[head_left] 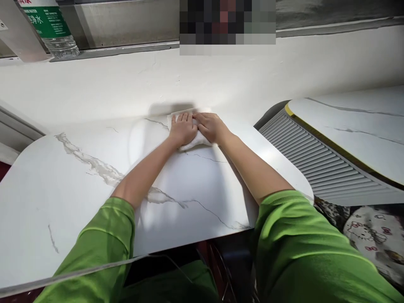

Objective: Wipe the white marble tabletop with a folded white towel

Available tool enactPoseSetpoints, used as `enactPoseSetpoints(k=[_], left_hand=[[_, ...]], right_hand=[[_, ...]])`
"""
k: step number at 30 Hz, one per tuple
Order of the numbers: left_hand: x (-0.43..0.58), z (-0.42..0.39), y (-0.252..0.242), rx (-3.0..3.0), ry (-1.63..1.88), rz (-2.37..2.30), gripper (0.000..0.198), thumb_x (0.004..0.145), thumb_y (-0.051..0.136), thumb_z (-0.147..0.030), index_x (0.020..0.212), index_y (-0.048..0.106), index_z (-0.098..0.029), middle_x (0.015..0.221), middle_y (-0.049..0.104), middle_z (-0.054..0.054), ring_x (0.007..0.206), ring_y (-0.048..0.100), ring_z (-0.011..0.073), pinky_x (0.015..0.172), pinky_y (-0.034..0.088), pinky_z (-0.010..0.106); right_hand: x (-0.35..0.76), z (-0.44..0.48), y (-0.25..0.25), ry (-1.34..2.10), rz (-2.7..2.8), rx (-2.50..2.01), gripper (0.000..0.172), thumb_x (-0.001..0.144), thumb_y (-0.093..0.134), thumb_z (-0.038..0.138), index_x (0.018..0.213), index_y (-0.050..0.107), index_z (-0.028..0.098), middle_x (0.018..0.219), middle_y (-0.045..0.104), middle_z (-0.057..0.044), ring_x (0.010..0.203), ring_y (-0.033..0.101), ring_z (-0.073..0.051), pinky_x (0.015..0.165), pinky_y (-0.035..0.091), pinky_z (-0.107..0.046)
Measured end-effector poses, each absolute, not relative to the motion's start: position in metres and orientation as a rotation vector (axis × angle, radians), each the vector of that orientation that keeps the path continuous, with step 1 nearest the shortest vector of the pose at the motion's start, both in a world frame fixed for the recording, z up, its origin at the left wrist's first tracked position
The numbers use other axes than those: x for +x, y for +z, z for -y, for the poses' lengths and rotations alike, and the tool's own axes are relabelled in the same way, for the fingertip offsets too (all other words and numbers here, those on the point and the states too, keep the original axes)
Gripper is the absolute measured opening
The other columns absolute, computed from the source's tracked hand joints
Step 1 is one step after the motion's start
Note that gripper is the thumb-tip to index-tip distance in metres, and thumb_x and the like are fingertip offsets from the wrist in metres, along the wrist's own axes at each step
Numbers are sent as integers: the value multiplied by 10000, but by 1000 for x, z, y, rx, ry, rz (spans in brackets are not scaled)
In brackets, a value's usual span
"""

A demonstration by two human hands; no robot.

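Observation:
A folded white cloth (192, 144) lies at the far edge of a white marble-patterned table (78, 185), close to the wall. My left hand (182, 129) rests flat on top of the cloth with its fingers stretched forward. My right hand (210, 126) presses on the cloth beside it, fingers lying over the cloth's far end and touching the left hand's fingertips. Most of the cloth is hidden under the two hands. Both arms wear green sleeves pushed up past the elbow.
A clear water bottle (52, 27) with a green label stands on a metal ledge at the upper left. To the right stand a second marble-topped table (356, 126) and a grey ribbed panel (315, 164). A patterned fabric (372, 235) lies at the lower right.

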State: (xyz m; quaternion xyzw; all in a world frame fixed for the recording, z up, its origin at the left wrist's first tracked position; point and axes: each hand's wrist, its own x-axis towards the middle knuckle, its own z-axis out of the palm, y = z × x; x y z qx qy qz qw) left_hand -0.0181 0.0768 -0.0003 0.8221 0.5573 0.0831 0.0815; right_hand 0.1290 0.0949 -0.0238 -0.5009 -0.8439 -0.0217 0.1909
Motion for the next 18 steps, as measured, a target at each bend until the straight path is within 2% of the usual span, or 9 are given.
enactPoseSetpoints(k=[11, 18], left_hand=[[-20, -88, -1, 2436, 292, -1703, 567, 1000, 234, -252, 1534, 299, -72, 1618, 283, 104, 1510, 211, 226, 1248, 103, 452], [-33, -49, 3, 2456, 205, -1662, 576, 1008, 216, -253, 1549, 260, -58, 1633, 236, 104, 1521, 176, 212, 1251, 83, 443]], right_hand=[[127, -109, -29, -46, 2286, -1355, 491, 858, 355, 201, 1288, 593, 186, 1303, 656, -111, 1197, 578, -305, 1035, 412, -474], [117, -67, -32, -87, 2324, -1410, 515, 888, 336, 211, 1350, 553, 139, 1405, 582, -132, 1273, 528, -297, 1076, 376, -483]])
